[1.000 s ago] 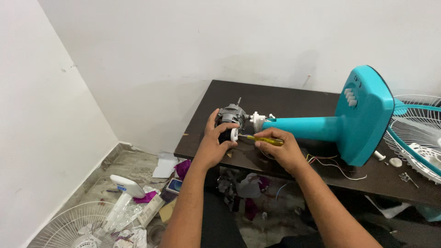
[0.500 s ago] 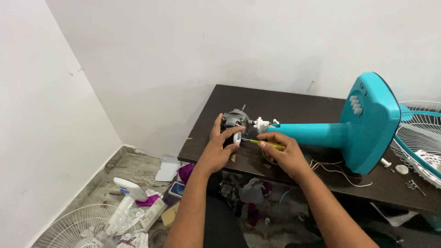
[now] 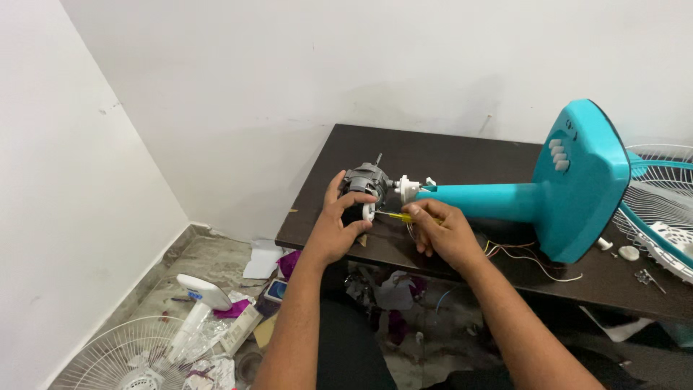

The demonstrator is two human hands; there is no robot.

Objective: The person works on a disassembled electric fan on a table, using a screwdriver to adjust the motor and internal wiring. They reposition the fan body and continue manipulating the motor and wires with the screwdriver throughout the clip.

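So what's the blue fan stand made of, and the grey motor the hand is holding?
The fan stand looks like smooth plastic: even turquoise colour, soft shine, rounded moulded shape. The motor in the left hand seems to be dull grey metal, with a thin shaft poking out, though paint could fool me.

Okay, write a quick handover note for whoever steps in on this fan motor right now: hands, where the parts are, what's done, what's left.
Left hand grips the grey metal fan motor at the near-left edge of the dark wooden table.
Right hand holds a yellow-handled screwdriver, tip at the motor's white bracket.
The teal plastic fan stand lies on its side, neck toward the motor.
Done: the white wire grille is off, lying at the right; loose wires are exposed.
Left: the motor is not yet apart from the stand's neck.
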